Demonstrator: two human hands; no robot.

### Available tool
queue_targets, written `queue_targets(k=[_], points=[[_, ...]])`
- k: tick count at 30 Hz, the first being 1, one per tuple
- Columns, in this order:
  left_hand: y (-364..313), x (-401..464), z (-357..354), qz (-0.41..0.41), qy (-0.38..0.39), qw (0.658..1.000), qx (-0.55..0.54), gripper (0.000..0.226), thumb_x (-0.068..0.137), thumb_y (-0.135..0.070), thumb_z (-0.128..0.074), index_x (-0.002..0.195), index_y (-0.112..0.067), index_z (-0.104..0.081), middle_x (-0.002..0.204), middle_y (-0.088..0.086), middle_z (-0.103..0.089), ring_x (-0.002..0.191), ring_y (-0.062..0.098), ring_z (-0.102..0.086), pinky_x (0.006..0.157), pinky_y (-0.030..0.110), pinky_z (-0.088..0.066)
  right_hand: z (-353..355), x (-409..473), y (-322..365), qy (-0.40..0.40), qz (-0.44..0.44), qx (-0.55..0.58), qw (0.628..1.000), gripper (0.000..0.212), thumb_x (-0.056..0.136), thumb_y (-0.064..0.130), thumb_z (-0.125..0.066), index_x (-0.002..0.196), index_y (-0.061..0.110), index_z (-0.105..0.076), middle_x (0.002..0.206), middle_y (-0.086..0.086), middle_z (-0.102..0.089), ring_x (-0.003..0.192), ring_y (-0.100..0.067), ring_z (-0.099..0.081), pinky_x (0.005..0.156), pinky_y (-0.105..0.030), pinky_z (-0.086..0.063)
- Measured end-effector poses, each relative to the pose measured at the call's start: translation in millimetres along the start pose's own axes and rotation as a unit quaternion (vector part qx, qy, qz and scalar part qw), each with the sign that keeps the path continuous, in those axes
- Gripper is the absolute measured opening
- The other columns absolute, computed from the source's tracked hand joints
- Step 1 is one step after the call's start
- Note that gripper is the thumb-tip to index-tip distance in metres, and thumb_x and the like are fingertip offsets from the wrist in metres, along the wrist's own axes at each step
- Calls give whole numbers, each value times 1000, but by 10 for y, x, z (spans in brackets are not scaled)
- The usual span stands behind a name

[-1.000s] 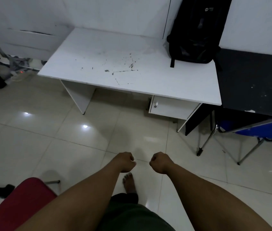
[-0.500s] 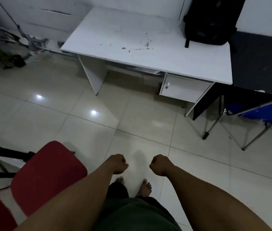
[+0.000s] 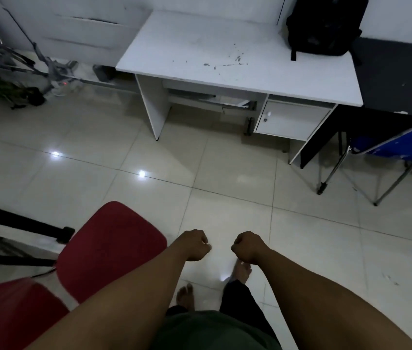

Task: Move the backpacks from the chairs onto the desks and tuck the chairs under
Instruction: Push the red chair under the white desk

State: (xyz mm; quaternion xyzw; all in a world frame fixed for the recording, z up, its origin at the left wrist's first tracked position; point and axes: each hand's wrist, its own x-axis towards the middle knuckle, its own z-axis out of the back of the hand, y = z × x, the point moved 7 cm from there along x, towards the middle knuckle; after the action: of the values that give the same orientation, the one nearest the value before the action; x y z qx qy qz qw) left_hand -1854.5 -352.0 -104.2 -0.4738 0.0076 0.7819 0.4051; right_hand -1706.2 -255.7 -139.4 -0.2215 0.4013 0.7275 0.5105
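A black backpack (image 3: 322, 25) stands upright at the back right corner of the white desk (image 3: 230, 61), leaning on the wall. A red chair (image 3: 109, 246) sits on the floor at my lower left, its seat bare. A blue chair (image 3: 396, 145) is pushed partly under the dark desk (image 3: 396, 77) on the right. My left hand (image 3: 195, 245) and my right hand (image 3: 249, 246) are held out in front of me as fists, holding nothing, just right of the red chair.
A black stand leg (image 3: 23, 224) crosses the floor left of the red chair. Cables and a power strip (image 3: 61, 82) lie along the wall at the far left. The white desk has a small locked cupboard (image 3: 290, 120). My bare feet stand on shiny tiles.
The view has backed away from the white desk and turned left, so the red chair fills more of the lower left. Both fists stay held out, holding nothing.
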Motion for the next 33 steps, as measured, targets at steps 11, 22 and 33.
queue_targets(k=[11,22,33], points=[[945,-668,-348,28,-3,999,32,47,101,-35,-48,139,-8,-49,147,9,-46,133,24,-46,104,27,-39,-888,-621,273,3,8,-17,1000,29,89,22,-55,106,3,-69,110,-11,-71,106,-28,-63,91,-38,-55],[1172,-1367,-822,22,-30,999,23,41,99,-32,-50,133,-10,-57,141,8,-51,130,20,-45,104,27,-40,-1514,-1180,205,-2,31,-18,999,33,90,19,-53,111,-1,-68,115,-15,-70,109,-30,-63,94,-39,-54],[1595,-1843,-1137,20,-33,999,26,40,99,-32,-51,130,-9,-60,137,9,-56,124,23,-54,97,26,-43,-1994,-1617,176,-6,19,-34,999,31,92,23,-53,112,4,-68,116,-11,-69,110,-28,-62,93,-36,-54]])
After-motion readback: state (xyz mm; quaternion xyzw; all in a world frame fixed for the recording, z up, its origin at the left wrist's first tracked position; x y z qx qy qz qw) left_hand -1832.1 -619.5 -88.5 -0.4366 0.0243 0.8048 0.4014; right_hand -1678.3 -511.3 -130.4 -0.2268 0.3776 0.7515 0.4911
